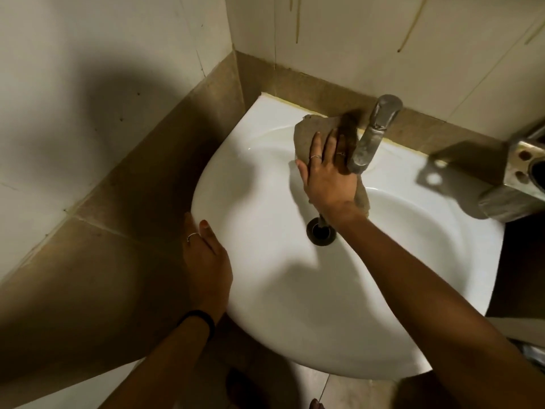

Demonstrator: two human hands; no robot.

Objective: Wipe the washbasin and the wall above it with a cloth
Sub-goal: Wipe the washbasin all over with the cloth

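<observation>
**Cloth pressed beside the tap**

The right hand (pixel 327 178) presses a brown cloth (pixel 306 134) flat, fingers spread, on the washbasin (pixel 265 290) ledge just left of the tap (pixel 371 134). The left hand (pixel 206 261) rests open-palmed on the rim, well left of the tap.

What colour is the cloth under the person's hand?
Dull brown, seen in the head view: the cloth lies under the right hand.

Corner of a small tiled room. Upper wall tiles (pixel 88 54) were pale, off-white; a band of brown tiles (pixel 165 149) ran beneath them, meeting at the corner. Yellowish drip streaks (pixel 298 16) marked the back tiles. A metal fixture (pixel 513 172) stood at right. Floor tiles (pixel 348 391) pale. Light dim and warm, throwing soft shadows leftward.
</observation>
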